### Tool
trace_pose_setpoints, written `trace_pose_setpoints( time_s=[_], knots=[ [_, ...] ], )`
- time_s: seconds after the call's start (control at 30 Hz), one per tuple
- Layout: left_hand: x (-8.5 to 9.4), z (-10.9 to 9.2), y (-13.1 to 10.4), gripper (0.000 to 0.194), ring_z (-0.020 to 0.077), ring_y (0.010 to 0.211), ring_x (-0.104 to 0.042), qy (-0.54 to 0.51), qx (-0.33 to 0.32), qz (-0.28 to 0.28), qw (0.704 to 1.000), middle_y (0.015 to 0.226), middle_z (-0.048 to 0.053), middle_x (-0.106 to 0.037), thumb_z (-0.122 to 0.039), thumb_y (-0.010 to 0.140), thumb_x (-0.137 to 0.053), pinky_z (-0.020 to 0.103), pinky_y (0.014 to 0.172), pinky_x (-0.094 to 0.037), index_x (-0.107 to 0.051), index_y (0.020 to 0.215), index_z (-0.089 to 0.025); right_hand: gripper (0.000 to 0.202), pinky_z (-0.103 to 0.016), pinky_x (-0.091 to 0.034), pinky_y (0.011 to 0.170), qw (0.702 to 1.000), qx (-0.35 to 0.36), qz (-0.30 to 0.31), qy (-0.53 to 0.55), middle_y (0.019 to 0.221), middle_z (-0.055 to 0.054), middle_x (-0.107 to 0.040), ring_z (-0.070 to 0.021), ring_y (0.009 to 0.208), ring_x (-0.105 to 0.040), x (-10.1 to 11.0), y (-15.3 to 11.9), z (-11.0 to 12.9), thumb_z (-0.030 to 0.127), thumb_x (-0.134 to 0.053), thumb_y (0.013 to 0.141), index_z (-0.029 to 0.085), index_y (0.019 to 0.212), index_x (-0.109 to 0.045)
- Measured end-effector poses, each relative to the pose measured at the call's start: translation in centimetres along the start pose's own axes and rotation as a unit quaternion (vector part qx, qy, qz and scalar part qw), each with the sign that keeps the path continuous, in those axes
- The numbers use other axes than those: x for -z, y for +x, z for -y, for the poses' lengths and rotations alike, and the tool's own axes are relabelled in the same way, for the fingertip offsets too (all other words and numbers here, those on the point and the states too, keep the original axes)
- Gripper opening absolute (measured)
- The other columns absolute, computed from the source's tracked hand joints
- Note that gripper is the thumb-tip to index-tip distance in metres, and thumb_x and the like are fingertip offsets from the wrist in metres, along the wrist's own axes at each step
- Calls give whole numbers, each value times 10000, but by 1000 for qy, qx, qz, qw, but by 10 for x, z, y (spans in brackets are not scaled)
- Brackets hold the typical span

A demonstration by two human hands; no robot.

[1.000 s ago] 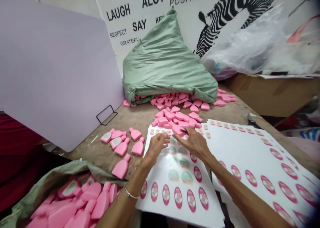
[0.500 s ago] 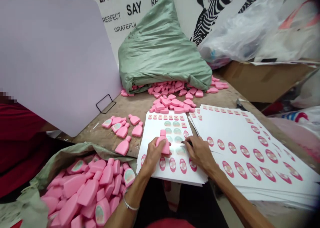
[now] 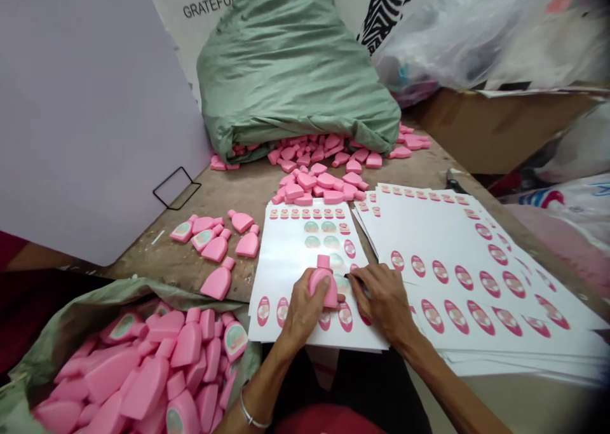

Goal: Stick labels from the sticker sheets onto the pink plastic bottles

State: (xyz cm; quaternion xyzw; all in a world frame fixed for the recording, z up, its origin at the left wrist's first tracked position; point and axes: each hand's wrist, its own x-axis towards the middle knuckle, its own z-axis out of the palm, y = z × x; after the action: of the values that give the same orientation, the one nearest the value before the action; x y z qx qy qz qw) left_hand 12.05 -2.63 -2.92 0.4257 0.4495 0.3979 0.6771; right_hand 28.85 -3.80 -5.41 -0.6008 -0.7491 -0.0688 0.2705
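My left hand point(image 3: 305, 304) is closed around a small pink toy bottle point(image 3: 323, 286), cap upward, above a white sticker sheet point(image 3: 281, 262). Thumb and fingers cover part of the bottle. Just to its right, my right hand point(image 3: 381, 294) rests on the same sheet, its fingers pinching a small dark pointed tool point(image 3: 347, 276). The tool's tip lies beside a pale green oval sticker point(image 3: 342, 284); most of the tool is hidden in the hand. Several green stickers remain on the sheet, with pink oval ones along its lower edge.
At lower left is an open green sack point(image 3: 42, 339) full of pink bottles. Loose bottles point(image 3: 216, 280) lie on the wooden table point(image 3: 229, 196), with a bottle pile point(image 3: 309, 183) behind the sheet. More sticker sheets point(image 3: 429, 230) are stacked at right. A large green sack point(image 3: 295, 72) stands behind.
My left hand has carried the bottle rightward over the sheet, closer to my right hand. The right hand stays over the sheet with its tool. The view has tipped downward.
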Motion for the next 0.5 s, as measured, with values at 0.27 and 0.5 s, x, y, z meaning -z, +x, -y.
trace_pose_setpoints(
  time_s=[0.27,0.5],
  knots=[
    [2,-3,0,381,212,730,-699,19,21,11,1000,882,84,-620,-463,847,-524,294,644,-558,-525,1057,-146,108,-327,-316,685,999,-30,-11,-4,733,-41,-611,-189,744,-507,-3,-3,-2,216,-529,869,181,805,-609],
    [1,-7,0,385,217,704,-698,26,24,5,999,808,73,-637,-466,834,-539,302,623,-563,-528,1035,-138,97,-319,-343,695,997,-45,4,66,716,-28,-616,-178,718,-526,-7,-2,-7,246,-548,840,190,782,-602]
  ],
)
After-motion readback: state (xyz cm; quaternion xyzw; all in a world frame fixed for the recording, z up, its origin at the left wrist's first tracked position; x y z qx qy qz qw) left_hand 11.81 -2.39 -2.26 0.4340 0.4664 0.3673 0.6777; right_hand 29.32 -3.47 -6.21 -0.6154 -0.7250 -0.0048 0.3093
